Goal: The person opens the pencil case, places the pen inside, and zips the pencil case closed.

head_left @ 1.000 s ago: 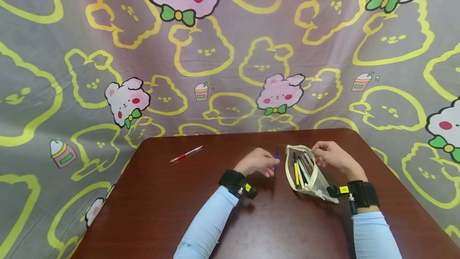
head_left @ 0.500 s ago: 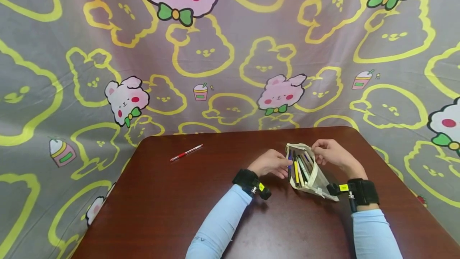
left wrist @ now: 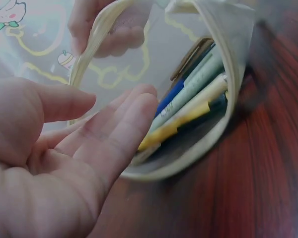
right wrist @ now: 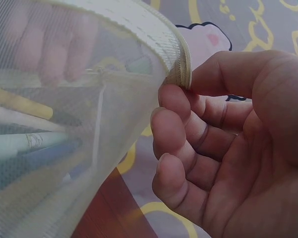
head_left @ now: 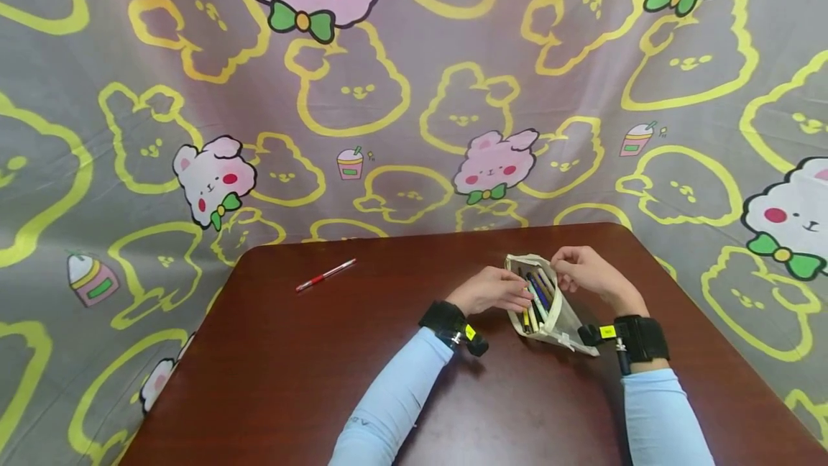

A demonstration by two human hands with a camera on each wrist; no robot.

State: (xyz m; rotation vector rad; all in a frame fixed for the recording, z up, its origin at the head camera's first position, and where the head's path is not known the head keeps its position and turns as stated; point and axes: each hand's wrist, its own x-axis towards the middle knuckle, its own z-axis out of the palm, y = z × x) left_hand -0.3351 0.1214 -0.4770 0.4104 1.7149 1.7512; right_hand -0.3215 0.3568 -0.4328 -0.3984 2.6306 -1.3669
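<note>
A cream see-through mesh pencil case (head_left: 571,328) stands with its zipped mouth spread wide. My right hand (head_left: 587,275) pinches the zipper edge (right wrist: 181,69) between thumb and index finger, the other fingers curled below. At the opposite side of the mouth, my left hand (head_left: 489,290) reaches over the rim with its fingers extended and nothing between them, as the left wrist view shows. Inside lie several pens: a blue one (left wrist: 170,97), a pale green one (left wrist: 196,82) and a yellow one (left wrist: 174,133) among them. My left fingers hide part of the pens in the head view.
A red and white pen (head_left: 326,275) lies by itself on the dark wooden table (head_left: 291,372), to the left of my hands. A patterned cloth (head_left: 388,128) hangs behind the table and at its sides.
My left hand has carried a blue pen rightward to the pencil case and let it go inside. My right hand has kept its pinch on the zipper edge. The head view has shifted slightly.
</note>
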